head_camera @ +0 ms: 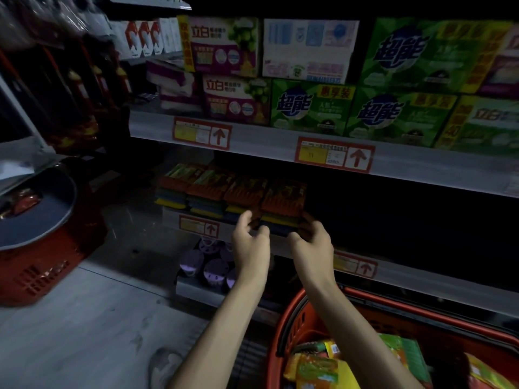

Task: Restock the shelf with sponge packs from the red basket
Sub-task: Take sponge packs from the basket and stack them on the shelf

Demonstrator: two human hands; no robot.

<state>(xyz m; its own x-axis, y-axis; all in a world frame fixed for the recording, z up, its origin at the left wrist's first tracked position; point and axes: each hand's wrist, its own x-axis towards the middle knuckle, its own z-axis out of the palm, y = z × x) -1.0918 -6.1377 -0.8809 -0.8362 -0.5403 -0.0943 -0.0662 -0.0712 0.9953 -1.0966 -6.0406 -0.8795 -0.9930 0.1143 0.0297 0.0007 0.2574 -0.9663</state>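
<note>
In a dim shop aisle, we look down on a person's two bare arms reaching to the shelf (421, 282), where the left hand (248, 242) and right hand (311, 242) hold one sponge pack (282, 203) at the shelf's front edge. The right hand's fingers (306, 220) wrap round the pack's right end. The left hand's fingers (244, 219) are curled at its lower left corner and appear to pinch it, though the gloom blurs the contact. The pack stands at the right end of a row of packs (207, 189) on the shelf, close against its neighbour; we cannot tell whether it rests on the shelf. Below and in front of the shelf, the red basket (297, 318) holds spare packs (317, 366) in yellow and green wrappers. Above the shelf, green and purple detergent boxes (311, 110) fill the next tier. Under the shelf stand purple-lidded jars (207, 265). Left of the shelf, on the floor (98, 318), a second basket (42, 265) carries a dark round pan (36, 211).
</note>
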